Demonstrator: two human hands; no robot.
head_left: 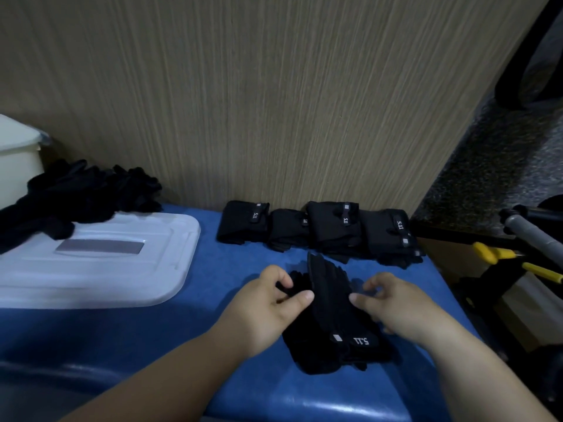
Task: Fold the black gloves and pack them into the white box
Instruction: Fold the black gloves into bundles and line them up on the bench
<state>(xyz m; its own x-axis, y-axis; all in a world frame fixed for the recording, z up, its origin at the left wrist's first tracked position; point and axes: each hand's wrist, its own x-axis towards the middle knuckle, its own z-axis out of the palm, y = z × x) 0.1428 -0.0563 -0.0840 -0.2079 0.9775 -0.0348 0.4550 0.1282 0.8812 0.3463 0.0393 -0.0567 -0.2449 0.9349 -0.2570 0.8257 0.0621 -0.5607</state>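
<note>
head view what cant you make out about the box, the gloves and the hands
All in the head view:
- Box: covered and cut by the left edge; inside unseen.
- Pile: black on black in dim light; count unclear.
- Glove: left hand and right hand cover its sides; one layer or two, unclear.
- Right hand: real grip or mere touch, cannot tell.

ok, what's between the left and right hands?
Head view: a pair of black gloves lies on the blue surface between the left hand and right hand; both touch it.
</note>
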